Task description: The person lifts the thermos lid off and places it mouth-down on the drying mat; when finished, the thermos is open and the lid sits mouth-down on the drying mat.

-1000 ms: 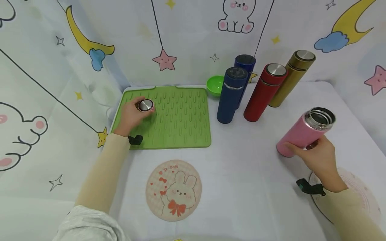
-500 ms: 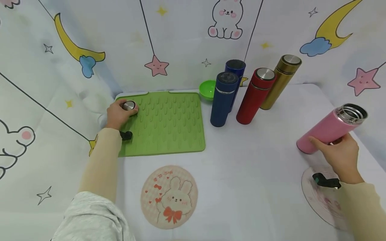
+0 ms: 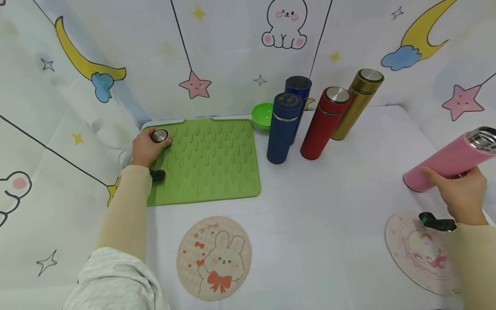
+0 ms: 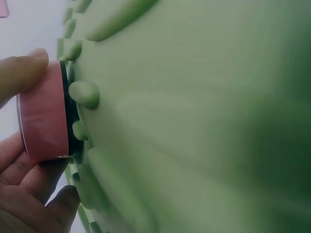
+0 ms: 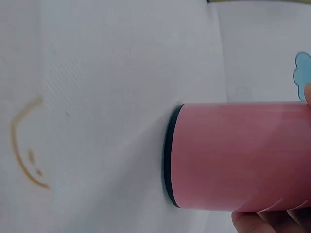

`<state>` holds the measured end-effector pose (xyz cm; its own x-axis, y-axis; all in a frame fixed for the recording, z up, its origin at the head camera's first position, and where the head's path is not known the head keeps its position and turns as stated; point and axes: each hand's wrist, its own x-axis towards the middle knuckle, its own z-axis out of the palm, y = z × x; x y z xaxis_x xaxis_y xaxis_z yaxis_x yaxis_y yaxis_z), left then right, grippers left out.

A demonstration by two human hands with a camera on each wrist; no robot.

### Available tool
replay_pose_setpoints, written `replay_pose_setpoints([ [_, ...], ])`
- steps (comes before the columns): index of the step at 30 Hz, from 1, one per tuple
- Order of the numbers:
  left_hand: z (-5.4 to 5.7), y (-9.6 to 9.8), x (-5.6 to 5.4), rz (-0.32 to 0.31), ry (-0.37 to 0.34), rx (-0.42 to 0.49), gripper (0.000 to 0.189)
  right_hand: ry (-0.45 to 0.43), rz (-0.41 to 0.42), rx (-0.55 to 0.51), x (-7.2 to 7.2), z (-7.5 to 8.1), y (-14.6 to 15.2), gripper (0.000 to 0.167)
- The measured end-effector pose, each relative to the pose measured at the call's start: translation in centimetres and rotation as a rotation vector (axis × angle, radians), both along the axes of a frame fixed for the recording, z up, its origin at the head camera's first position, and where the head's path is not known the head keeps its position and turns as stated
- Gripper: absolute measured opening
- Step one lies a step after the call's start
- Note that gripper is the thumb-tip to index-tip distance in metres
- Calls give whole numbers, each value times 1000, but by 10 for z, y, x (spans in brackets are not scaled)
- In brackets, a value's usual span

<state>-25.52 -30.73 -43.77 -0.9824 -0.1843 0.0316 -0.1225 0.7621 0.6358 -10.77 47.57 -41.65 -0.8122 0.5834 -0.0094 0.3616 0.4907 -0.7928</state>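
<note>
Desk [image 3: 329,206], white-covered: carries all items. Green studded mat [image 3: 209,163]: at the desk's back-left corner. Pink bottle [image 3: 445,163], lidless, bare metal neck showing: beside the desk's right edge, having travelled across toward that edge over the last second; it leans rightward in the head view, and whether its base touches the desk cannot be told for certain. Four capped bottles, in place toward the desk's back edge: gold bottle [image 3: 354,107], red bottle [image 3: 323,127], navy bottle [image 3: 284,133], and a blue bottle [image 3: 297,88] partly hidden behind the navy one. Round rabbit mat [image 3: 224,280]: near the desk's front, below the studded mat. Right hand [image 3: 463,189]: part-closed to the bottle's width, thumb on the near side, fingers wrapped round the body. Left hand [image 3: 144,148]: nearly closed, only as wide as the cap, thumb and fingers pinching its side. Pink cap [image 3: 159,136], silver-topped: just inside the studded mat's back-left corner, shifted nearer that corner within the same second; its dark rim appears to meet the studs in the left wrist view. By judgement, the change leaves bottle and cap well parted, the cap practically set down, the bottle's placing less settled.
</note>
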Motion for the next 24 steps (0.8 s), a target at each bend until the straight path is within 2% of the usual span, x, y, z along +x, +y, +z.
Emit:
replay_pose_setpoints([
  [7, 4, 4, -1, -6, -46, 1, 78, -30, -7, -27, -1, 0, 6, 75],
  [14, 4, 2, -3, -14, -58, 24, 81, 7, 44, -18, -2, -1, 6, 76],
  [20, 0, 2, 0, -45, -43, 35, 88, -26, 47, 20, 18, -2, 0, 81],
  [24, 1, -3, 7, -61, 9, 61, 93, -68, -34, 24, 36, 2, -14, 87],
])
